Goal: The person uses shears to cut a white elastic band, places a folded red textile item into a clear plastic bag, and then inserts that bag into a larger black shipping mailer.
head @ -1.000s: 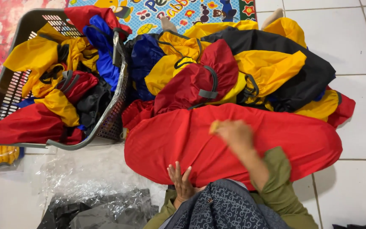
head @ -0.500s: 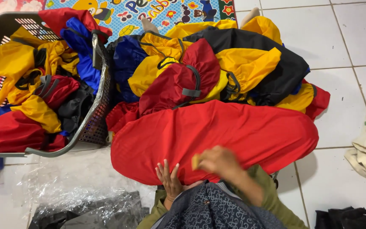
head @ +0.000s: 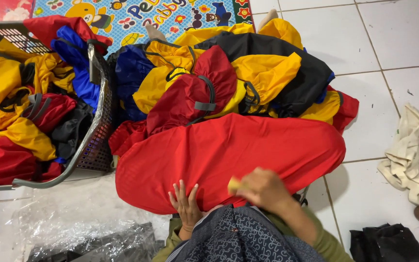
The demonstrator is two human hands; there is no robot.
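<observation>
Left hand (head: 186,206): yours lies flat, fingers spread wide, palm down on the near edge of the red fabric piece (head: 229,155). It grips nothing, only presses.
Right hand (head: 263,188): yours is curled closed around a small yellow object (head: 233,185), held just above the same near edge of the red cloth. The object is mostly hidden by your fingers, so it may be chalk or a bit of soap; you cannot tell which.
Red fabric piece: it is spread wide and smooth across the floor in front of your knees, reaching from beside the basket to the white tile (head: 394,43) on your right.
Pile (head: 248,73): yellow, red, black and blue fabric items are heaped just behind the red cloth, touching its far edge.
Basket (head: 95,145): a grey plastic laundry basket stands at your left, stuffed with more of the same coloured items.
Plastic sheeting (head: 73,218): clear, crumpled, on the floor near your left hand.
Cream cloth (head: 413,155): bunched at the right edge, well apart from your hands.
</observation>
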